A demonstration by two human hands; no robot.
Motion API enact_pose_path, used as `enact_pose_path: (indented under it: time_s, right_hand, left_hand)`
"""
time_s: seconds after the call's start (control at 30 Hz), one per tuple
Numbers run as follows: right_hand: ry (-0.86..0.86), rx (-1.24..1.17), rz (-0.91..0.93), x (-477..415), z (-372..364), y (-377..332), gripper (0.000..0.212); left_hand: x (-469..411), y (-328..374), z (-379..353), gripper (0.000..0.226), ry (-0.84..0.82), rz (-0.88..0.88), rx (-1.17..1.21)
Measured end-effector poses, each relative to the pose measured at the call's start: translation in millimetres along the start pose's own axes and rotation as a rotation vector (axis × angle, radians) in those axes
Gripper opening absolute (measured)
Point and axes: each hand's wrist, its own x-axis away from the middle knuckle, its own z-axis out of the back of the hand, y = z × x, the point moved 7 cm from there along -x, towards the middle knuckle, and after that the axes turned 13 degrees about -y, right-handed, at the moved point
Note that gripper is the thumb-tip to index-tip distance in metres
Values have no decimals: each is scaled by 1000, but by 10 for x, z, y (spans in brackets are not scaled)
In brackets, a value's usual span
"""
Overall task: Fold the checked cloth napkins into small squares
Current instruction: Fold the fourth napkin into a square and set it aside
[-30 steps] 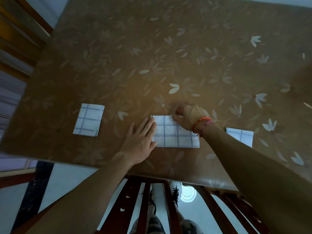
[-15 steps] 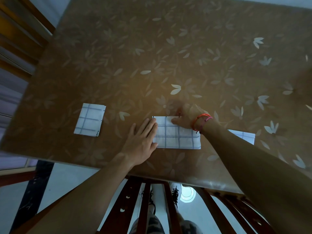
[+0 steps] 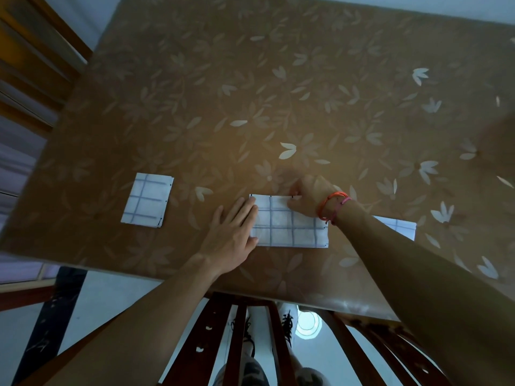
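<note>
A white napkin with blue checks point(image 3: 289, 228) lies folded into a long rectangle near the table's front edge. My left hand point(image 3: 232, 232) lies flat with straight fingers pressing its left end. My right hand point(image 3: 309, 196), wearing orange and pink wristbands, pinches the napkin's far edge near the middle. A napkin folded into a small square point(image 3: 147, 200) lies to the left. Another white checked napkin point(image 3: 398, 227) shows partly behind my right forearm.
The table point(image 3: 278, 93) has a brown cover with a pale leaf pattern. A wooden chair back point(image 3: 250, 344) stands under the front edge, with my legs and shoes behind it. Wooden furniture point(image 3: 25, 65) stands at the far left.
My right hand has shifted slightly along the napkin's far edge. The left hand stays flat on the left end. The napkin keeps its shape.
</note>
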Motion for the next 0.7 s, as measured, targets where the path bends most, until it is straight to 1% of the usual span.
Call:
enact_pose_path:
  time_s: [0.07, 0.2, 0.3, 0.37, 0.4, 0.5, 0.57, 0.6, 0.7]
  right_hand:
    - [26, -12, -16, 35, -14, 82, 21]
    - [118, -198, -24, 203, 20, 265, 12]
    - [140, -413, -106, 324, -66, 478, 10]
    - [153, -622, -163, 415, -179, 609, 3]
    - [158, -721, -179, 474, -252, 651, 3]
    - [164, -1035, -216, 630, -524, 737, 9]
    - [149, -1196, -226, 668, -722, 774, 14]
    - [142, -1242, -241, 695, -802, 780, 16]
    - [94, -1314, -285, 770, -992, 789, 30]
  left_hand:
    - [23, 26, 66, 66, 52, -2, 43]
    - [91, 112, 210, 61, 189, -37, 80]
    - [159, 245, 261, 58, 278, -95, 90]
    - [194, 357, 237, 59, 313, -155, 98]
    - [205, 412, 210, 61, 316, -184, 112]
    - [229, 553, 142, 68, 359, -244, 159]
    - [249, 620, 118, 70, 402, -251, 163]
    - [261, 644, 114, 69, 419, -246, 156]
    - [304, 657, 102, 56, 471, -219, 126]
